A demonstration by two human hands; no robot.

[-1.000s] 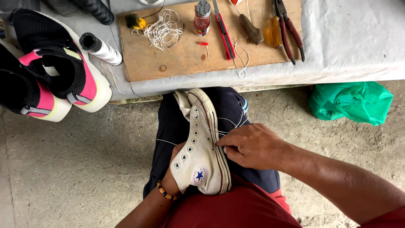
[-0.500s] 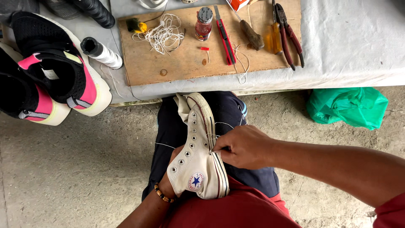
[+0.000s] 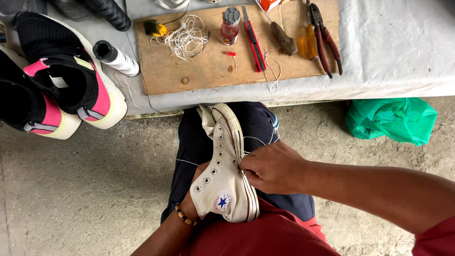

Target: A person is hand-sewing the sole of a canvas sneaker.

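The white high-top sneaker (image 3: pixel 225 180) lies sole-edge up on the lap, braced from below by the left hand (image 3: pixel 195 201), its fingers hidden. The right hand (image 3: pixel 272 167) pinches white thread (image 3: pixel 256 140) at the sole seam, fingers clenched to keep it taut.

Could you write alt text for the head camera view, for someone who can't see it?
A white high-top shoe rests on a person's lap, the left hand inside it and the right hand pinching thread at the sole edge. Ahead, a board holds thread, pliers and a small bottle; black-and-pink sneakers lie at left.
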